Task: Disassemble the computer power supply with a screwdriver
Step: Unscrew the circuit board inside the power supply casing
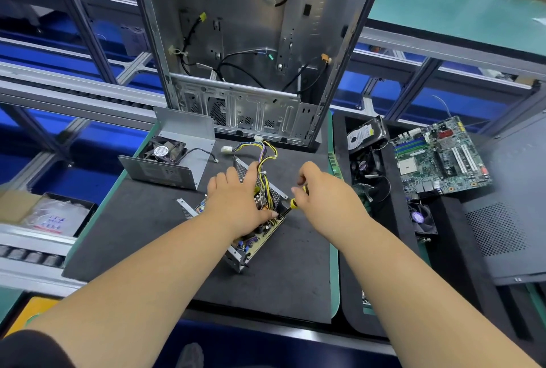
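Note:
The opened power supply (251, 245) lies on the black mat (147, 220), its circuit board and parts bare inside a metal tray. A bundle of yellow and black wires (266, 155) runs out of its far end. My left hand (236, 205) rests flat on top of the board with fingers straight. My right hand (322, 193) grips a yellow and black screwdriver (291, 205), whose tip points down into the supply's right side next to my left thumb. The screw under the tip is hidden.
The removed power supply cover with its fan (168, 155) sits at the mat's far left. An empty computer case (251, 42) stands upright behind. To the right a black tray (369, 161) holds a hard drive, fans and cables; a motherboard (440, 155) lies beyond.

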Motion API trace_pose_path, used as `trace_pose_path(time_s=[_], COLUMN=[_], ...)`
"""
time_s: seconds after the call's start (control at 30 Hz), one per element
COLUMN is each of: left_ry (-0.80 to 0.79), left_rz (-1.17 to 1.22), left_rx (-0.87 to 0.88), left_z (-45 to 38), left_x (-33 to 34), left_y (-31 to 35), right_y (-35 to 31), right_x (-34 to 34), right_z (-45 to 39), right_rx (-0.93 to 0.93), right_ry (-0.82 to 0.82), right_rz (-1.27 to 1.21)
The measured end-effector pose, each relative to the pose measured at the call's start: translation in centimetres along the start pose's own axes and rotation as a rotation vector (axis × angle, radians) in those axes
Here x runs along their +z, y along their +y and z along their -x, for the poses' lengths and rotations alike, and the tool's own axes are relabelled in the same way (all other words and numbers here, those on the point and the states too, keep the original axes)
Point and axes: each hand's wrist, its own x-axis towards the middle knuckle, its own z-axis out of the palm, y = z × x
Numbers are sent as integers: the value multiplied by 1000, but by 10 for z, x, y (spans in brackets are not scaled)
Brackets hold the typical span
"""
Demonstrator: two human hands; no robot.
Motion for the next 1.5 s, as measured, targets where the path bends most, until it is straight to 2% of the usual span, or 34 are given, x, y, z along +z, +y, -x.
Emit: trace_pose_path(time_s=[0.13, 0.3, 0.43, 0.5, 0.6, 0.8, 1.07, 1.33, 1.5], left_ry=[5, 4, 3, 9, 11, 7, -9, -6, -4], left_rz=[-4, -2, 1, 9, 2, -16, -13, -12, -8], left_rx=[-1, 1, 4, 5, 5, 2, 0, 2, 1], left_z=[-1, -1, -1, -1, -1, 0, 0, 2, 2], left_x=[1, 2, 2, 2, 2, 1, -3, -4, -4], left_y=[0, 0, -1, -1, -1, 0, 1, 1, 1], right_y=[0, 0, 1, 3, 5, 3, 3, 2, 3], right_x=[-2, -3, -2, -5, -6, -7, -1, 1, 7], right_z=[2, 3, 5, 4, 1, 5, 2, 4, 5], right_rx=[42, 28, -46, -24, -9, -54, -49, 9, -3], right_ry=[26, 14, 43, 41, -6, 9, 24, 62, 133], right_rz=[-119, -141, 67, 115, 41, -102, 118, -120, 52])
